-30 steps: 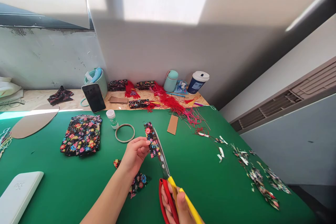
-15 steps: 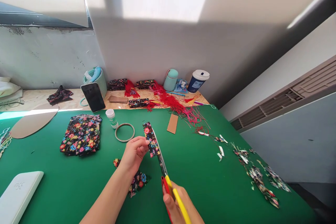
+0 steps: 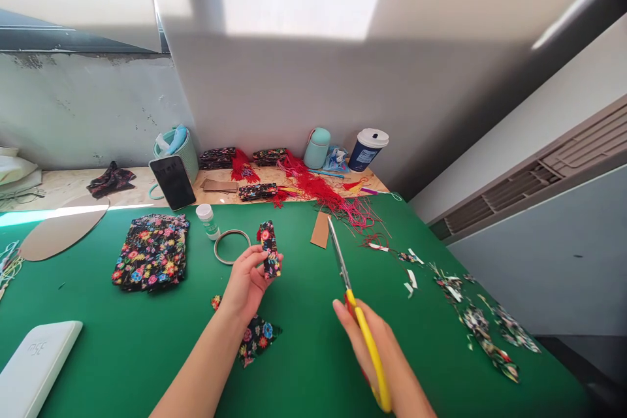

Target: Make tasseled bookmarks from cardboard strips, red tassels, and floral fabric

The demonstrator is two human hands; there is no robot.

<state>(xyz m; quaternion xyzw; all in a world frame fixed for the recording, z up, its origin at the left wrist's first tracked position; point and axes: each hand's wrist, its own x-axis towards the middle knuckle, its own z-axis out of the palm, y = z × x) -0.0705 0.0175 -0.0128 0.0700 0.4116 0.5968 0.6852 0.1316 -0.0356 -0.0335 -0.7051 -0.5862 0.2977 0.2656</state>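
My left hand (image 3: 249, 281) grips a small strip of black floral fabric (image 3: 270, 253) upright between thumb and fingers. In my right hand (image 3: 379, 343) are scissors (image 3: 365, 323) with yellow and red handles, their blades closed and pointing up and away, apart from the fabric. Beneath my left wrist lies another floral piece (image 3: 258, 339), partly hidden by the arm. Just beyond my left hand is a round ring (image 3: 232, 247), with a small white-capped bottle (image 3: 208, 222) beside it.
A floral fabric stack (image 3: 151, 253) and a white device (image 3: 39, 366) lie left. Behind stand a phone (image 3: 173, 181), a mint flask (image 3: 317, 149) and a lidded cup (image 3: 368, 150). Red tassels (image 3: 323, 192) and a brown card (image 3: 321, 230) lie ahead; scraps (image 3: 482, 333) are right.
The scissors have moved right with my right hand, away from the fabric, and their blades have closed. My left hand has turned the strip and shifted it slightly left.
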